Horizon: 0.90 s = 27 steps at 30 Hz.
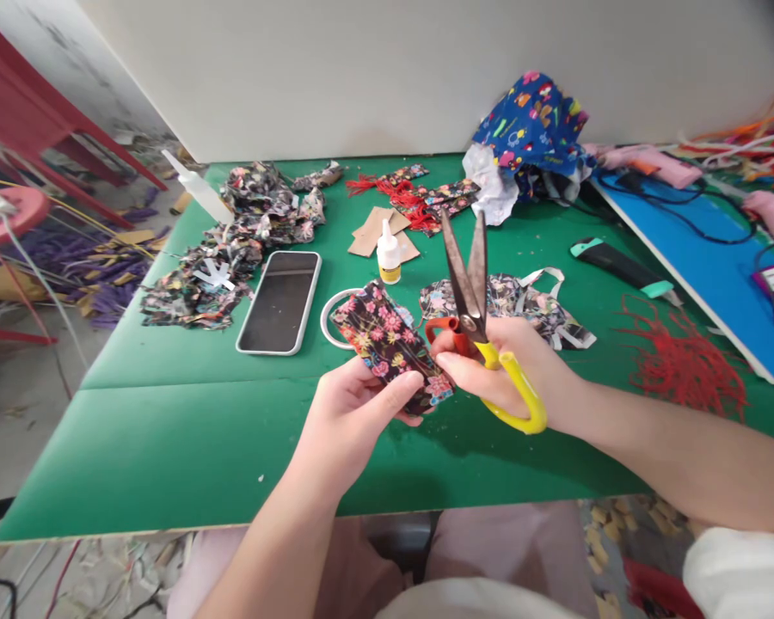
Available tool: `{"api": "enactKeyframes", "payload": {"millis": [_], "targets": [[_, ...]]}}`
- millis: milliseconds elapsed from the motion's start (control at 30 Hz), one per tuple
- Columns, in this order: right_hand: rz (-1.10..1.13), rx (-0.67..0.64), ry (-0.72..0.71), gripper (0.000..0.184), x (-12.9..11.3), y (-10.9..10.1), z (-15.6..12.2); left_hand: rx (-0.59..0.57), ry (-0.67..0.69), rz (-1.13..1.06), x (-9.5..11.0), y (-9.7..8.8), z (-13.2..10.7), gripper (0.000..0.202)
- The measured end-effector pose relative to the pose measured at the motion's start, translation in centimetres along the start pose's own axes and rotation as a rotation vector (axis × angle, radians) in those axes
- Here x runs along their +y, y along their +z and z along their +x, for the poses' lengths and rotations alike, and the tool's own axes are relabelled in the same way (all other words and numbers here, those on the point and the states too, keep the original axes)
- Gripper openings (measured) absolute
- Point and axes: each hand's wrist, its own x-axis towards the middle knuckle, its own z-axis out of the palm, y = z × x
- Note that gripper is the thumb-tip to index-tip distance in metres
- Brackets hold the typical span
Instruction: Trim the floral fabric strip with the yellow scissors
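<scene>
Fabric [383, 335], a dark floral rectangle, is held just above the green mat [168, 430]. The scrap heap [232, 249] of similar prints is too crumpled to sort out. A glossy phone [279, 301] lies flat beside it. The scissors [468, 275] point up with dull steel blades slightly parted. Their yellow loop shows, and the red one is partly hidden by the right hand [519, 370] gripping them. The left hand [352, 413] pinches the fabric between thumb and fingers. A white ring [327, 316] is half covered behind it. A small glue bottle [388, 254] stands upright.
</scene>
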Motion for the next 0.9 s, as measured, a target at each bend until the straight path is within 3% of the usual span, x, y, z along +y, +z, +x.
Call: {"api": "enactKeyframes", "payload": {"millis": [433, 900], "targets": [[-0.110, 0.019, -0.013, 0.012, -0.07, -0.03, 0.03, -0.024, -0.004, -0.065, 0.00, 0.02, 0.00, 0.011], [0.018, -0.073, 0.015, 0.011, 0.30, -0.54, -0.16, -0.024, 0.000, -0.156, 0.11, 0.03, 0.01, 0.003]]}}
